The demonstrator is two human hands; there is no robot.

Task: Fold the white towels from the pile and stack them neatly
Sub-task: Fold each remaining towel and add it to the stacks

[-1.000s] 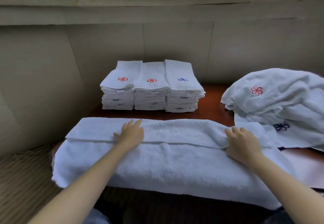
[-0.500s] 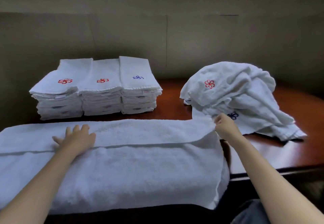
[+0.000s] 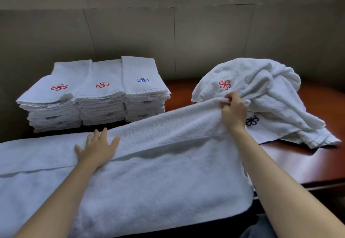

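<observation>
Hands, head view: your left hand (image 3: 97, 149) lies flat with fingers spread on the towel (image 3: 149, 172), likely to anchor the fold line; your right hand (image 3: 233, 111) pinches the towel's right end, raised off the table (image 3: 308, 163).
Towel: spans the near table edge, already folded lengthwise.
Pile (image 3: 261, 98): crumpled, just behind your right hand.
Stacks (image 3: 97, 96): three neat columns at the wall, well apart from the working area.
Step, judged: crosswise fold starting.

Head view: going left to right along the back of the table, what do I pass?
Red-logo stack → second red-logo stack → blue-logo stack → right hand pinching the towel end → unfolded pile.
</observation>
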